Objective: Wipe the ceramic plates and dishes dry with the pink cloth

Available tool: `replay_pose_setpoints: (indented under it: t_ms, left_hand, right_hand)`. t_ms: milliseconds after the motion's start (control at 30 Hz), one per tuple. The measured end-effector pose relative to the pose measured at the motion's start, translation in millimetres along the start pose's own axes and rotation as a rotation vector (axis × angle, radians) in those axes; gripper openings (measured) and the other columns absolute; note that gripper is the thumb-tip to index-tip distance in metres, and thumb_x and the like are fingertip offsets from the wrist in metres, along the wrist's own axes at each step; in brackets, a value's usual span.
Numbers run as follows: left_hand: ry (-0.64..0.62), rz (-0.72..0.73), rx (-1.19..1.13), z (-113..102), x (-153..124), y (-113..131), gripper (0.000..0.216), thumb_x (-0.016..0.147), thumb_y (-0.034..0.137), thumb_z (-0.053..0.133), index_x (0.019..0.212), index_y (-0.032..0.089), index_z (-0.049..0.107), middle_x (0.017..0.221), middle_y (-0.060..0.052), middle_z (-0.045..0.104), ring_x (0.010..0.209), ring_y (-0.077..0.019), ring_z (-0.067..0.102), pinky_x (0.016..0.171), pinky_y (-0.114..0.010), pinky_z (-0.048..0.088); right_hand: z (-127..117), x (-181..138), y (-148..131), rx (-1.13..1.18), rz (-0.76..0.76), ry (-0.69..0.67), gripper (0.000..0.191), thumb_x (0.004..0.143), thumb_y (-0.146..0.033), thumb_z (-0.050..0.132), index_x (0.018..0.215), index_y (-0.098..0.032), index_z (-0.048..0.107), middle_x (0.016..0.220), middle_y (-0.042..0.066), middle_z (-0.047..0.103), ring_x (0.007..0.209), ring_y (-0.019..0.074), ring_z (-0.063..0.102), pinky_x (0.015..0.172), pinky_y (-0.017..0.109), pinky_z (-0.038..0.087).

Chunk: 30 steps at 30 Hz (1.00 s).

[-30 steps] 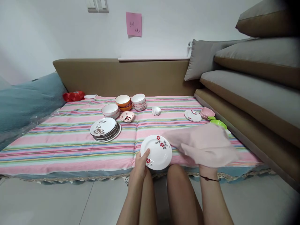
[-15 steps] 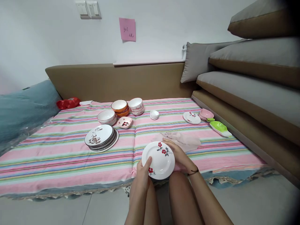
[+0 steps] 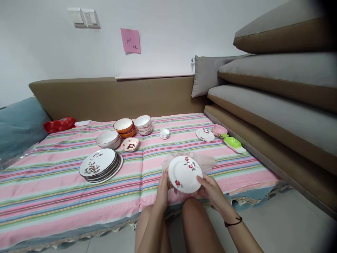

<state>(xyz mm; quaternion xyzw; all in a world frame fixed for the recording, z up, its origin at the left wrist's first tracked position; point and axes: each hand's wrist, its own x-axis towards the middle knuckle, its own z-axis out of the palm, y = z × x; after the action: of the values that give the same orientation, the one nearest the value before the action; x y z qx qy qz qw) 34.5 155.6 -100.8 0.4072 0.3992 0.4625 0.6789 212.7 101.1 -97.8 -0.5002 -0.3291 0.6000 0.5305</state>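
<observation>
I hold a small white plate with red flowers (image 3: 185,174) in both hands over the front edge of the striped cloth (image 3: 65,196). My left hand (image 3: 162,186) grips its left rim, fingers closed round it. My right hand (image 3: 210,186) holds its lower right rim, thumb on top. A thin pink cloth (image 3: 205,160) lies crumpled on the bed just behind the plate. My knees are below the plate.
A stack of flower plates (image 3: 101,165), several bowls (image 3: 123,125), a small square dish (image 3: 130,144) and tiny white dishes (image 3: 164,133) sit further back. At right: another flower plate (image 3: 204,134), pink dishes (image 3: 219,129), a green dish (image 3: 233,143). Sofa cushions (image 3: 276,102) rise right.
My right hand let the pink cloth down onto the bed and came to the plate's right rim. The plate rose and tilted up. The view swung right.
</observation>
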Motion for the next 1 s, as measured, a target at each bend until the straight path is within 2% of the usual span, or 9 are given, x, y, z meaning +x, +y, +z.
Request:
replay_pose_setpoints:
  t_ms: [67, 100, 200, 267, 367, 600, 800, 1000]
  left_hand:
    - [-0.097, 0.008, 0.06, 3.5, 14.8, 3.8, 0.084, 0.077, 0.071, 0.042, 0.136, 0.011, 0.038, 0.061, -0.002, 0.065, 0.042, -0.0129, 0.05, 0.049, -0.026, 0.04]
    - [-0.099, 0.028, 0.11, 3.4, 22.3, 4.1, 0.083, 0.077, 0.069, 0.043, 0.135, 0.01, 0.038, 0.062, -0.003, 0.065, 0.043, -0.0132, 0.051, 0.051, -0.026, 0.041]
    - [0.024, 0.124, 0.373, -3.4, 39.3, -2.0, 0.059, 0.078, 0.056, 0.05, 0.113, 0.009, 0.057, 0.059, -0.002, 0.063, 0.049, -0.0147, 0.053, 0.056, -0.026, 0.04]
    - [0.071, 0.164, 0.571, -10.0, 43.6, -9.3, 0.043, 0.079, 0.049, 0.051, 0.098, 0.012, 0.063, 0.057, -0.002, 0.063, 0.054, -0.0167, 0.055, 0.058, -0.027, 0.039]
    - [0.045, 0.127, 0.678, -16.4, 42.3, -18.3, 0.038, 0.08, 0.045, 0.047, 0.094, 0.014, 0.064, 0.059, -0.003, 0.064, 0.055, -0.0184, 0.057, 0.055, -0.027, 0.038]
    - [0.041, 0.048, 0.714, -13.6, 42.9, -23.7, 0.037, 0.083, 0.046, 0.041, 0.096, 0.016, 0.06, 0.062, -0.003, 0.063, 0.056, -0.0191, 0.057, 0.054, -0.027, 0.038]
    - [0.081, -0.028, 0.794, -11.8, 48.6, -20.6, 0.034, 0.086, 0.043, 0.037, 0.092, 0.018, 0.059, 0.066, -0.003, 0.065, 0.061, -0.02, 0.058, 0.059, -0.028, 0.036]
    - [0.025, -0.091, 1.12, 3.0, 43.7, -8.0, 0.031, 0.089, 0.033, 0.035, 0.103, 0.02, 0.06, 0.076, -0.007, 0.069, 0.074, -0.022, 0.063, 0.061, -0.027, 0.032]
  right_hand:
    - [-18.4, 9.4, -8.3, 0.073, -0.05, 0.14, 0.044, 0.065, -0.046, 0.077, 0.092, -0.014, 0.063, 0.068, 0.005, 0.069, 0.049, 0.0147, 0.06, 0.048, 0.025, 0.051]
    - [-28.6, 15.6, -13.1, 0.111, -0.078, 0.211, 0.042, 0.063, -0.042, 0.079, 0.09, -0.013, 0.063, 0.069, 0.005, 0.069, 0.049, 0.0146, 0.061, 0.048, 0.024, 0.052]
    - [-59.8, 41.4, -30.6, 0.207, -0.119, 0.423, 0.023, 0.069, -0.027, 0.075, 0.082, -0.012, 0.062, 0.065, 0.005, 0.068, 0.051, 0.0146, 0.063, 0.049, 0.022, 0.054]
    - [-79.1, 64.4, -44.0, 0.217, -0.117, 0.509, 0.01, 0.075, -0.016, 0.068, 0.081, -0.011, 0.061, 0.064, 0.006, 0.068, 0.053, 0.0143, 0.064, 0.051, 0.021, 0.055]
    - [-101.6, 103.3, -62.0, 0.215, -0.117, 0.544, 0.002, 0.08, -0.009, 0.061, 0.081, -0.011, 0.061, 0.066, 0.006, 0.068, 0.056, 0.0139, 0.065, 0.055, 0.021, 0.057]
    - [-125.4, 174.8, -80.4, 0.272, -0.055, 0.627, 0.016, 0.089, -0.005, 0.046, 0.08, -0.014, 0.055, 0.063, 0.001, 0.064, 0.055, 0.0082, 0.063, 0.056, 0.015, 0.056]
    - [-133.5, 199.8, -78.7, 0.269, -0.017, 0.632, 0.011, 0.089, -0.007, 0.05, 0.083, -0.014, 0.054, 0.062, 0.002, 0.063, 0.055, 0.0099, 0.063, 0.053, 0.016, 0.057]
    - [-137.4, 216.2, -70.9, 0.232, -0.019, 0.663, 0.007, 0.086, -0.01, 0.057, 0.08, -0.014, 0.054, 0.064, 0.003, 0.064, 0.055, 0.0107, 0.064, 0.056, 0.018, 0.057]
